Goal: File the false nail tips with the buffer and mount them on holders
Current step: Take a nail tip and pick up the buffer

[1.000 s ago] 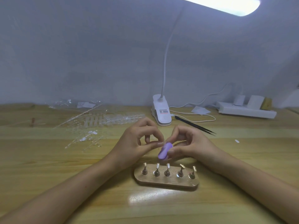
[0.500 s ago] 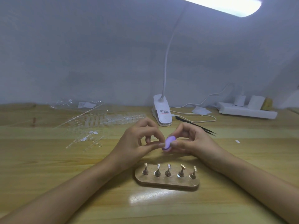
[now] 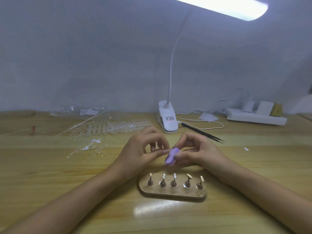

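Purple foam is what you hold in your right hand (image 3: pixel 199 152): the small buffer (image 3: pixel 171 157) is pinched between the thumb and the curled fingers. Its long axis runs slanted, with the near end pointing toward 7 o'clock, down to the table (image 3: pixel 50 183), and the far end toward 1 o'clock. It is in the air, just above and behind the wooden holder base (image 3: pixel 172 191), not touching it.

Your left hand (image 3: pixel 143 151) is closed in a fine pinch, thumb against index finger, and the fingertips meet the buffer at its left side. I cannot tell for sure what is between these fingertips; a clear nail tip would be too small and too transparent to see here.

The holder base lies at 6 o'clock from your hands, with its long axis going left to right. Five metal holders (image 3: pixel 173 180) stand on it in one row, each a little tilted.

At 10 o'clock from the hands, the clear strips of false nail tips (image 3: pixel 104 129) are spread on the table. Black tweezers (image 3: pixel 202 132) lie at 1 o'clock, with the points toward the right and a bit toward you. The white clip lamp (image 3: pixel 168 119) stands at 12 o'clock.
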